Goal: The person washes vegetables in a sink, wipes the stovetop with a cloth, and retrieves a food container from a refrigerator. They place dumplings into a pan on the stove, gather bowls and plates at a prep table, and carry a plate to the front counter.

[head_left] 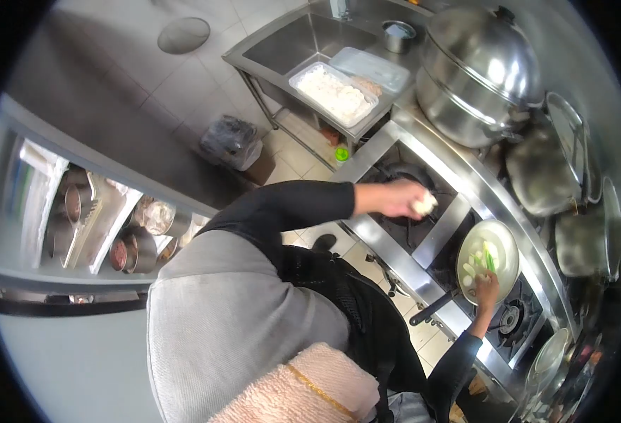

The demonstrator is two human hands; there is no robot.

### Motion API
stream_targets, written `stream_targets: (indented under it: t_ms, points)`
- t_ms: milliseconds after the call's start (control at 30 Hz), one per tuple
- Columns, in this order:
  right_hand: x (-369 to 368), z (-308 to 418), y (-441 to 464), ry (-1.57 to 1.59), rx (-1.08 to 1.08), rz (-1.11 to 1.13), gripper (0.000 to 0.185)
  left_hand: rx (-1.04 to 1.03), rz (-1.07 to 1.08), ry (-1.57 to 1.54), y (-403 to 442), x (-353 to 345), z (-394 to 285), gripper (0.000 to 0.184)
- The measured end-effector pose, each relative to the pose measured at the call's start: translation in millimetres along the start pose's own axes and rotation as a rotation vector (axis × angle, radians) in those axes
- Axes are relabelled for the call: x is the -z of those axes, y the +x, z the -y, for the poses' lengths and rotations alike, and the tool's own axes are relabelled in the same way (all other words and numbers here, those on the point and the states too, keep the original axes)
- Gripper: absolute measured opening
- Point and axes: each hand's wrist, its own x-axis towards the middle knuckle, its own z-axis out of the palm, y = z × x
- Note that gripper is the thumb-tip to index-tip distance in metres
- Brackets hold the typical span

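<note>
My left hand (403, 199) is closed around a white crumbly lump of food (425, 204), held above the stove's upper burner. The lump's exact kind is not clear. My right hand (487, 287) reaches into a pale shallow bowl or pan (507, 255), its fingers curled down at the food. Green spring onion pieces (490, 252) and white slices (470, 269) lie in there. The right fingertips meet the spring onion, but whether they pinch a piece is hard to make out. A black handle (432, 309) juts out at the pan's lower left side.
A plastic tub of white food (333, 92) stands by the sink (282, 44), beside a clear lid (371, 68). A large steamer pot (476, 74) sits behind the stove (434, 243). Pans (543, 169) line the right wall. Pots fill an open fridge (131, 250) at left.
</note>
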Motion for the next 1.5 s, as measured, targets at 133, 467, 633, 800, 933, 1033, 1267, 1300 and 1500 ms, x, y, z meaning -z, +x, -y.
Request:
stream_targets:
  t_ms: [133,467,633,800,933,1033,1267,1300,1500]
  points:
    - [0.5,1.9,4.3,-0.257,0.21,-0.344,0.046,-0.3,-0.382,0.056,-55.0,113.4,-107.6,0.038]
    - [-161.4,185.6,-31.9,0.4,0.157,-0.356,0.015,-0.533,-0.882,0.932,-60.9,375.9,-289.9,0.022]
    - [-234.1,246.2,-53.6,0.398,0.053,-0.281,0.022,-0.468,-0.881,1.127,17.2,506.2,-383.9,0.037]
    - [-274.9,301.3,-50.6,0.412,0.061,-0.045,0.016,-0.138,-0.804,1.202,74.4,502.9,-413.0,0.033]
    - [-290.7,343.5,-40.4,0.436,0.088,-0.013,0.016,0.045,-0.611,0.859,175.2,616.9,-418.9,0.03]
    - [-299.6,372.2,-24.2,0.507,0.102,-0.008,0.018,-0.398,-0.541,0.548,79.2,508.3,-437.5,0.025]
    - [-330.7,491.2,35.3,1.151,0.028,0.267,0.049,-0.398,-0.552,0.428,-31.9,439.7,-430.9,0.035]
    - [-333.8,510.3,43.1,1.28,0.015,0.339,0.052,-0.431,-0.542,0.426,-46.3,427.0,-423.8,0.037]
    - [-373.1,493.3,81.8,0.648,0.112,0.07,0.049,-0.483,-0.824,1.228,-93.2,435.6,-357.2,0.032]
